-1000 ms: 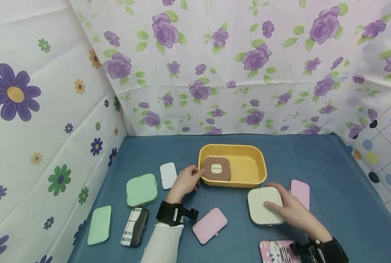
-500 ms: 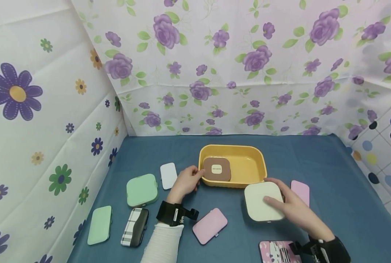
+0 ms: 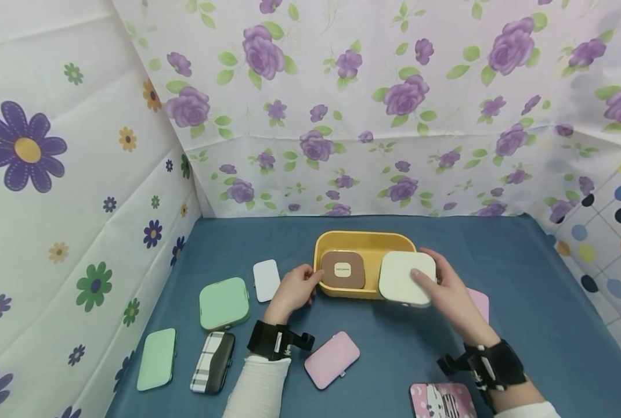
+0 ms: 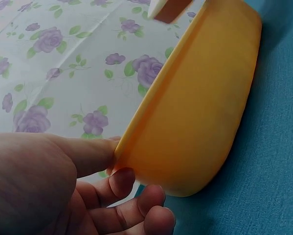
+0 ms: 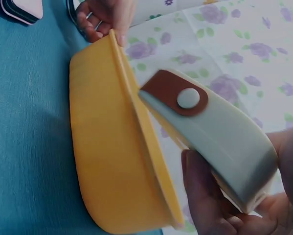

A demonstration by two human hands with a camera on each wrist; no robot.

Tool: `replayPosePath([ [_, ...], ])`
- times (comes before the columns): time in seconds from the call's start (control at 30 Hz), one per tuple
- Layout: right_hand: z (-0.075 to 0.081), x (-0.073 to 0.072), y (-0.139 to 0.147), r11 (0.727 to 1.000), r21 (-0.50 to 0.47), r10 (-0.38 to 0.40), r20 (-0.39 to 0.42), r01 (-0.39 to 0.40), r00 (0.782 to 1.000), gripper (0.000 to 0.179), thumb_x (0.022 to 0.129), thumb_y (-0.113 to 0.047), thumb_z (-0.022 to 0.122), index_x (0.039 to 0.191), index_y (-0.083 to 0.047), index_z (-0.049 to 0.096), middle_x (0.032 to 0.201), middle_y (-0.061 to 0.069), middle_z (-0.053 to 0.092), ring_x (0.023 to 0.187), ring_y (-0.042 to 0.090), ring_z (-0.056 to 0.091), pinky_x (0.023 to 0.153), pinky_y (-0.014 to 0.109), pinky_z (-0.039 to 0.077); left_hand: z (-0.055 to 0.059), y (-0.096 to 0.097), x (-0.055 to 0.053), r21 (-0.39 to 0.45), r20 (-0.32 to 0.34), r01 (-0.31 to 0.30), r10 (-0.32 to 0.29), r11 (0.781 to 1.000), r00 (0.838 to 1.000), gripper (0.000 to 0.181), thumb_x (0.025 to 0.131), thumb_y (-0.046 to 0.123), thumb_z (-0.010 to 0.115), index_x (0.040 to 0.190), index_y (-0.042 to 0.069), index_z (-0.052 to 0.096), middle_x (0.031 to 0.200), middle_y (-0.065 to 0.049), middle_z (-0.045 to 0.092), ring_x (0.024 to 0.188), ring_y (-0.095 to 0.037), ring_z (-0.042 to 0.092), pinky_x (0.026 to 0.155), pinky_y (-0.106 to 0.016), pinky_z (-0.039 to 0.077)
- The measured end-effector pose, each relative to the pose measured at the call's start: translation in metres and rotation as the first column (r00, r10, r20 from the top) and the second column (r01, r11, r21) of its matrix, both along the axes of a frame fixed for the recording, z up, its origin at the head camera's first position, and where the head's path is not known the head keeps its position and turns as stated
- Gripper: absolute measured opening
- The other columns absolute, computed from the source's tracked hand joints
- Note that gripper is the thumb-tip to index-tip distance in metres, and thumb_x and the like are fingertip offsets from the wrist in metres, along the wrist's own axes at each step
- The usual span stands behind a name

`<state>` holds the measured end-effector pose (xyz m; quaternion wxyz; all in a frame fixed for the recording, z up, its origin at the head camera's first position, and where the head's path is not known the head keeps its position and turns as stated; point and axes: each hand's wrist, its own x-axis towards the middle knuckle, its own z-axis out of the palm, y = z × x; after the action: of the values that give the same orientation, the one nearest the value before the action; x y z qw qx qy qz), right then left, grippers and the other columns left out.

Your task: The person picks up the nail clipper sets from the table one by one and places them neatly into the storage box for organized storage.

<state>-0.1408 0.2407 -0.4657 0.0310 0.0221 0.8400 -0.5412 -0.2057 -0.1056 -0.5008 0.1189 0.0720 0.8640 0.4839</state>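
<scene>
My left hand (image 3: 293,292) pinches the left rim of a yellow plastic bin (image 4: 195,107), thumb on one side and a finger below it; the other fingers curl loosely. A brown rounded case (image 3: 354,266) with a pale label lies in the bin's left part. My right hand (image 3: 450,296) grips a cream rounded-square case (image 3: 401,273) by its right side, thumb on top. In the right wrist view, this case shows a brown strap (image 5: 161,90) with a round snap. It is tilted at the bin's rim and overlaps the bin's right part in the head view.
Left of the bin lie a white case (image 3: 266,280), a green square case (image 3: 224,303), a green oblong case (image 3: 156,360) and a plaid-and-black case (image 3: 212,363). Nearer are a pink case (image 3: 332,360) and a cartoon-print case (image 3: 442,400). Another pink case (image 3: 481,303) is partly behind my right hand.
My right hand has lifted the cream case from the table in front of the bin and carried it forward and slightly left over the bin's right side. The left hand has stayed on the rim.
</scene>
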Motion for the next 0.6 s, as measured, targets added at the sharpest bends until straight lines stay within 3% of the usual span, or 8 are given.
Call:
replayPosePath([
  [0.2,-0.005,-0.021,-0.013,0.997,0.033,-0.061,-0.036,0.062,0.997,0.082,0.107,-0.054,0.062,0.170,-0.017,0.027,0.156,0.020,0.049,0.130,0.030,0.054,0.089,0.024,0.048,-0.001,-0.001,0.000,0.004,0.000,-0.001,0.001,1.000,1.000,0.034,0.111,0.037,0.060,0.095,0.008,0.061,0.076,-0.008,0.063,0.060,-0.025,0.063,0.055,-0.034,0.046],
  [0.43,-0.014,-0.036,-0.025,0.990,0.104,-0.080,-0.120,0.093,0.989,0.076,0.109,-0.048,0.062,0.169,-0.013,0.029,0.155,0.023,0.051,0.134,0.035,0.055,0.101,0.048,0.048,-0.002,-0.001,0.001,0.019,0.012,-0.007,0.007,1.000,1.000,0.037,0.111,0.039,0.060,0.096,0.006,0.062,0.079,-0.012,0.065,0.063,-0.031,0.066,0.055,-0.034,0.047],
  [0.6,-0.019,-0.041,-0.030,0.971,0.205,-0.085,-0.202,0.127,0.976,0.072,0.109,-0.044,0.062,0.167,-0.013,0.033,0.157,0.026,0.050,0.137,0.042,0.054,0.106,0.059,0.045,0.000,0.000,0.001,0.018,0.009,0.001,-0.001,1.000,1.000,0.038,0.111,0.040,0.060,0.097,0.005,0.063,0.078,-0.012,0.066,0.062,-0.028,0.065,0.056,-0.033,0.047],
])
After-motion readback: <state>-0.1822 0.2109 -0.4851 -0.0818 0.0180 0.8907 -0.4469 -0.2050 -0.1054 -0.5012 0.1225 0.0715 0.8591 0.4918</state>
